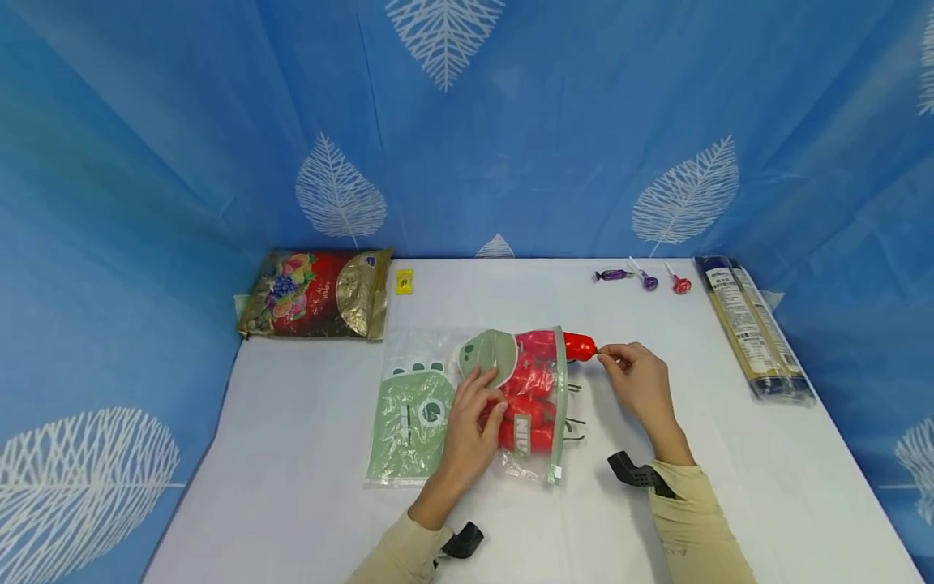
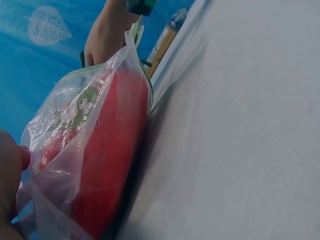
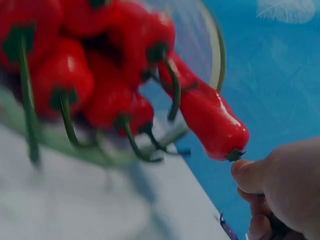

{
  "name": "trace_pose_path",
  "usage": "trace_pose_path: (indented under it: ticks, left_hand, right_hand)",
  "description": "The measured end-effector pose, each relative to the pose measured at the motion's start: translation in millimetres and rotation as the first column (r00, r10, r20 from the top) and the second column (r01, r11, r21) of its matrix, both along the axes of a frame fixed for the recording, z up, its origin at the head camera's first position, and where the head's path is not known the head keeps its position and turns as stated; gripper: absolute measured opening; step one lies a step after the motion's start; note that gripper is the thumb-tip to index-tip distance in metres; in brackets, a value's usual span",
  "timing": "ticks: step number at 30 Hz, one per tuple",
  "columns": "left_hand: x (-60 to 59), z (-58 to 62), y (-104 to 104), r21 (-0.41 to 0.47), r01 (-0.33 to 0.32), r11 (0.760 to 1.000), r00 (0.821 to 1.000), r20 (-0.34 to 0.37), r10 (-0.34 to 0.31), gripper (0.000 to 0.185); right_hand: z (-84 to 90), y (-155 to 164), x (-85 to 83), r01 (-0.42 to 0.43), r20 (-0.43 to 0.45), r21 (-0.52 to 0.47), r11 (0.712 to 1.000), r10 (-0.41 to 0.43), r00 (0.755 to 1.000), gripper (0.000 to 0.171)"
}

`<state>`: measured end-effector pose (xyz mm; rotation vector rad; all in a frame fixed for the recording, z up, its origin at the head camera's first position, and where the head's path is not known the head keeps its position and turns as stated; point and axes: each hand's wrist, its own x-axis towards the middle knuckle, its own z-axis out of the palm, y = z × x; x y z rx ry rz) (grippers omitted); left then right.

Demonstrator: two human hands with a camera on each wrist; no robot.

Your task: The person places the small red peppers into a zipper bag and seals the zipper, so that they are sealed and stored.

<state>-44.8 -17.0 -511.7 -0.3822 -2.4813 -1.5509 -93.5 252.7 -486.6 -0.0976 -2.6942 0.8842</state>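
a clear plastic zip bag with a green printed panel (image 1: pixel 438 405) lies flat near the middle of the white bench (image 1: pixel 306 454), its open mouth turned toward 3 o'clock. inside it sits a cluster of glossy red chilli peppers with thin green stems (image 1: pixel 529 397); several stems poke out past the mouth.

the left hand (image 1: pixel 474 414) rests on top of the bag with fingers spread and fairly straight, pressing down on the plastic — seemingly to keep the bag from sliding. in the left wrist view the plastic (image 2: pixel 85 150) bulges tight over the red flesh.

the right hand (image 1: pixel 638 377) is at 3 o'clock of the bag, its thumb and forefinger closed on the stem of one long red pepper (image 3: pixel 210 120), which lies half in and half out of the mouth at the bag's far corner. gripping by the stem keeps the fingers clear of the opening.

at 11 o'clock of the bag lies a red and gold foil snack pouch (image 1: pixel 317 294), with a small yellow sweet (image 1: pixel 404 281) just beside it. at 1 o'clock — along the far edge — are a purple wrapped sweet (image 1: pixel 613 275), a purple lollipop (image 1: pixel 646 280) and a red lollipop (image 1: pixel 679 282). a long clear packet of pale noodles (image 1: pixel 751 324) lies at 3 o'clock, well apart, by the blue leaf-print curtain (image 1: pixel 511 122).
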Motion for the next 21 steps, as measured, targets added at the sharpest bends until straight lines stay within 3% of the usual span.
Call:
trace_pose_path:
  ticks: [5, 10, 17, 21]
  left_hand:
    - [1.9, -1.1, 1, -0.009, 0.004, 1.000, 1.000, -0.028, -0.004, 0.003]
    - [1.4, -1.5, 1, -0.014, 0.004, 1.000, 1.000, -0.022, -0.005, 0.004]
    - [0.3, -2.4, 1, -0.020, 0.011, 1.000, 1.000, -0.018, -0.012, 0.005]
    - [-0.6, -1.9, 1, -0.011, 0.012, 1.000, 1.000, -0.027, -0.012, 0.004]
  right_hand:
    - [1.1, -10, 5.2, -0.022, -0.032, -0.047, 0.999, 0.021, 0.999, 0.010]
    - [1.3, -16, 1.9, -0.038, -0.008, -0.063, 0.997, 0.038, 0.999, 0.010]
    - [11.6, -20, -2.0, -0.094, -0.114, -0.005, 0.996, 0.092, 0.989, 0.007]
    - [15.5, -23, -8.1, -0.116, -0.124, -0.001, 0.993, 0.115, 0.986, 0.007]
